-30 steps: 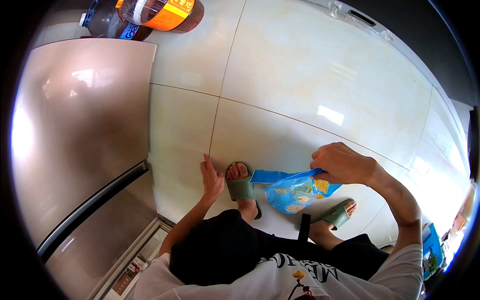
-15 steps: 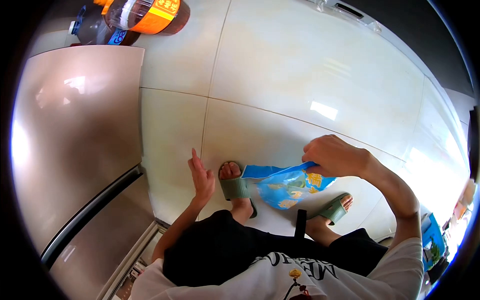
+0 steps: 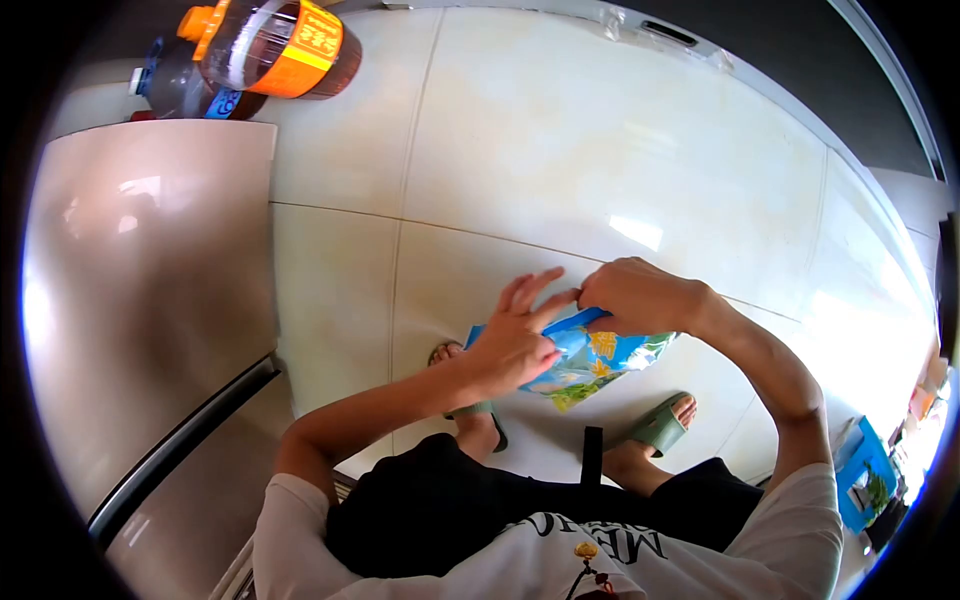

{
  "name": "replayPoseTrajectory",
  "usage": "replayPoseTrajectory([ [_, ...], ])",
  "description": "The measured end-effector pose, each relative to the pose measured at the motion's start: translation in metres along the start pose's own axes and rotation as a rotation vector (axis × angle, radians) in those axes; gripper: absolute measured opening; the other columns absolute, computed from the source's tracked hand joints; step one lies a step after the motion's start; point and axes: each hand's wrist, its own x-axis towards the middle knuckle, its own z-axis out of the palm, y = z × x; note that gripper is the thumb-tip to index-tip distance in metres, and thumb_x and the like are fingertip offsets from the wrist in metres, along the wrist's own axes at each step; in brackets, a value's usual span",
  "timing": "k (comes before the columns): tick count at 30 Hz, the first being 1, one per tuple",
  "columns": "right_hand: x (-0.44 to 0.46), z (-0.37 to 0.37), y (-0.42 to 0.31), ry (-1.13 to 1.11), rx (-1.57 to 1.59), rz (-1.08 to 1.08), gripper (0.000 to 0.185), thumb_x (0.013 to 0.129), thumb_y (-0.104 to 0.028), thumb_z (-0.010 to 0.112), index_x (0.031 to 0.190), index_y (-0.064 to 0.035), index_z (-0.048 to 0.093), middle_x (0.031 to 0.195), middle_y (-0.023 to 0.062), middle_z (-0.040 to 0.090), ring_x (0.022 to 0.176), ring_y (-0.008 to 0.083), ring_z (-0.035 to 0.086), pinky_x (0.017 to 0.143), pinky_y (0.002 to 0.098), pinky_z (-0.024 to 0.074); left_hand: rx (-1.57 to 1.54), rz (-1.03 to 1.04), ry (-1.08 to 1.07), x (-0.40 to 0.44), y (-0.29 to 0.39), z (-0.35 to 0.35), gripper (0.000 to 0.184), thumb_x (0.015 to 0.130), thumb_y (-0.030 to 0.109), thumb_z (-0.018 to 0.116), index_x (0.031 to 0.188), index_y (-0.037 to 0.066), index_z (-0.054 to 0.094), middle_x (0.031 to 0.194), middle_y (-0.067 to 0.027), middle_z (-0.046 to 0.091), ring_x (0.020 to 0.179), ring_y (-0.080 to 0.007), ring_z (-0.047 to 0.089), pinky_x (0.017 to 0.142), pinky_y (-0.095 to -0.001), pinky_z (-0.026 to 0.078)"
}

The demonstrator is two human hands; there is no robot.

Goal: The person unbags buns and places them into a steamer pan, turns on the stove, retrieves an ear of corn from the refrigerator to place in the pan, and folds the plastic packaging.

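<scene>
A blue printed plastic bag [image 3: 605,365] with yellow lettering and a see-through part hangs in front of my legs. Closed around its top edge is my right hand [image 3: 642,296], which holds it up. My left hand [image 3: 515,345] is over the bag's left upper part, with its fingers spread apart near the bag's rim. Whether the left thumb touches the plastic I cannot tell. Something green shows at the bag's lower end; the rest of its contents are hidden.
To the left stands a glossy fridge [image 3: 160,260] with a dark handle groove. Large bottles [image 3: 300,50] are at the upper left. Pale tiles [image 3: 520,120] cover the floor under my green slippers [image 3: 660,425]. A blue container [image 3: 865,475] stands at the right.
My left hand has moved right, from beside my leg to the bag. My right hand still holds the bag, slightly further left in view. The bag's lower end has turned.
</scene>
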Motion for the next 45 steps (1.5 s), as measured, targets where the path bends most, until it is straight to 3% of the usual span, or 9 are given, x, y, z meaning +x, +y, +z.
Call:
replayPoseTrajectory([
  [6, 0.004, -0.004, -0.002, -0.069, -0.02, 0.056, 0.016, 0.078, -0.017, 0.071, 0.085, -0.0018, 0.068, 0.084, 0.013, 0.066, 0.083, 0.0346, 0.064, 0.076, 0.0432, 0.0498, -0.025, -0.05, -0.139, -0.011, -0.008, 0.003, 0.024, 0.071, 0.021, 0.079, 0.091, 0.012, 0.071, 0.154, -0.014, 0.028, 0.145, -0.0395, 0.016, 0.114, -0.0561, 0.021],
  [9, 0.008, -0.007, 0.002, -0.065, -0.011, 0.042, 0.017, 0.08, -0.018, 0.071, 0.085, -0.0021, 0.068, 0.082, 0.0128, 0.064, 0.082, 0.034, 0.063, 0.076, 0.0431, 0.0492, -0.244, -0.046, 0.152, -0.013, -0.024, -0.007, 0.034, 0.072, 0.019, 0.078, 0.104, 0.012, 0.068, 0.154, -0.0148, 0.028, 0.146, -0.038, 0.016, 0.113, -0.0548, 0.022],
  [12, 0.005, -0.007, 0.011, -0.047, -0.007, 0.038, 0.017, 0.082, -0.019, 0.07, 0.085, -0.0025, 0.068, 0.08, 0.0128, 0.063, 0.081, 0.0338, 0.062, 0.075, 0.0431, 0.049, -0.418, -0.382, 0.555, -0.031, -0.105, -0.034, 0.051, 0.08, 0.006, 0.069, 0.129, 0.009, 0.052, 0.15, -0.0118, 0.032, 0.139, -0.0261, 0.032, 0.11, -0.0403, 0.031],
  [14, 0.0, -0.012, 0.01, -0.049, -0.01, 0.05, 0.016, 0.082, -0.019, 0.069, 0.085, -0.0029, 0.068, 0.08, 0.0128, 0.062, 0.08, 0.0335, 0.062, 0.074, 0.0428, 0.0491, -0.379, -0.827, 0.814, -0.069, -0.212, -0.049, 0.056, 0.08, -0.003, 0.058, 0.134, 0.008, 0.046, 0.117, -0.0072, 0.049, 0.105, -0.0182, 0.049, 0.086, -0.0338, 0.045],
  [15, -0.001, -0.013, 0.01, -0.043, -0.006, 0.053, 0.016, 0.083, -0.019, 0.068, 0.085, -0.0029, 0.068, 0.08, 0.0135, 0.063, 0.081, 0.0341, 0.063, 0.074, 0.0437, 0.0496, -0.119, -0.789, 0.929, -0.094, -0.263, -0.056, 0.058, 0.077, -0.006, 0.055, 0.133, 0.006, 0.046, 0.11, -0.0087, 0.05, 0.096, -0.0199, 0.049, 0.08, -0.034, 0.046],
  [18, -0.007, -0.013, 0.006, -0.026, 0.001, 0.058, 0.016, 0.082, -0.019, 0.067, 0.084, -0.0027, 0.069, 0.081, 0.0146, 0.064, 0.082, 0.0346, 0.064, 0.074, 0.0451, 0.051, 0.355, -1.094, 0.837, -0.156, -0.353, -0.101, 0.072, 0.072, -0.005, 0.052, 0.142, 0.006, 0.038, 0.116, -0.0173, 0.047, 0.107, -0.0316, 0.048, 0.095, -0.0401, 0.04],
  [27, -0.047, -0.012, -0.006, -0.075, -0.115, 0.066, 0.011, 0.081, -0.017, 0.069, 0.078, -0.0057, 0.069, 0.077, 0.0088, 0.063, 0.08, 0.0268, 0.063, 0.073, 0.0408, 0.0526, 0.545, -1.336, 0.426, -0.15, -0.381, -0.13, 0.087, 0.073, 0.004, 0.059, 0.152, 0.013, 0.024, 0.128, -0.0204, 0.04, 0.122, -0.0355, 0.035, 0.108, -0.0457, 0.027],
  [36, -0.103, 0.02, -0.002, -0.058, -0.139, 0.128, 0.01, 0.079, -0.019, 0.073, 0.078, -0.0095, 0.071, 0.077, 0.0045, 0.064, 0.079, 0.0199, 0.064, 0.074, 0.0348, 0.0523, 0.754, -1.104, 0.298, -0.167, -0.404, -0.133, 0.077, 0.075, 0.001, 0.057, 0.148, 0.011, 0.034, 0.123, -0.0184, 0.046, 0.113, -0.0346, 0.045, 0.101, -0.0462, 0.035],
  [45, -0.129, 0.048, 0.004, 0.001, -0.056, 0.136, 0.007, 0.076, -0.014, 0.072, 0.08, -0.0091, 0.07, 0.08, 0.0047, 0.065, 0.082, 0.0209, 0.065, 0.075, 0.0353, 0.0522, 0.433, -0.522, 0.256, 0.026, -0.195, -0.031, 0.085, 0.069, -0.016, 0.054, 0.148, 0.005, 0.032, 0.123, -0.0112, 0.045, 0.114, -0.0289, 0.046, 0.093, -0.0419, 0.039],
])
